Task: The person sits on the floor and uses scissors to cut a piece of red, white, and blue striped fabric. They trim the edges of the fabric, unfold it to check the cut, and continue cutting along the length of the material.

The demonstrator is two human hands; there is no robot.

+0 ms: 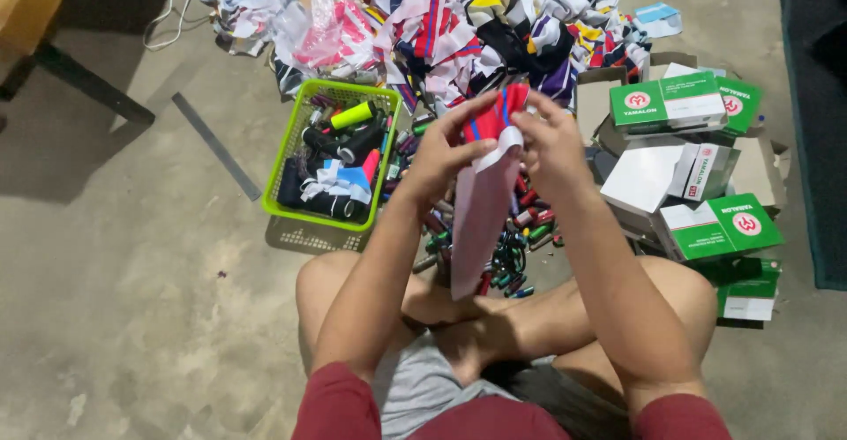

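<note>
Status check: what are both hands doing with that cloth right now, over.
Left hand and right hand both pinch the red, blue and white fabric piece, held up. Green basket left, small batteries below. Nothing between the hands.

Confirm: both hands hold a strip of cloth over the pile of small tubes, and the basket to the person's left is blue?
Not quite. The basket is bright green, not blue, as the head view shows. The rest stands: the left hand and right hand both hold the strip of cloth over the pile of small tubes, and the basket sits to the person's left.
</note>
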